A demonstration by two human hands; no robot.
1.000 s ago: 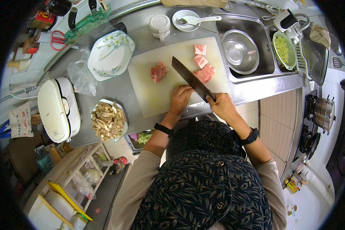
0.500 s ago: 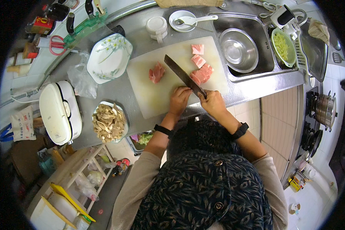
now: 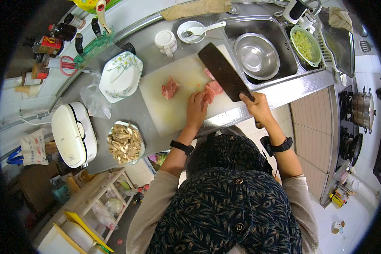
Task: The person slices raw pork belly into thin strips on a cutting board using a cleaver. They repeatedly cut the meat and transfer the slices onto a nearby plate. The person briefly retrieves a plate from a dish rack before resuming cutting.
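Head view | cleaver [image 3: 224, 72] now raised broadside, board's [image 3: 169, 118] 2 o'clock; my right hand [image 3: 257, 108] grips its handle | left hand [image 3: 196, 112] by meat chunk [image 3: 213, 89], 3 o'clock, fingers' grip: can't tell | judged between cuts

cleaver [image 3: 223, 70] occludes part of the meat at right [image 3: 214, 87]; its handle is partly covered by the right hand [image 3: 257, 106]. yellow package [image 3: 86, 4] cut off at top edge.
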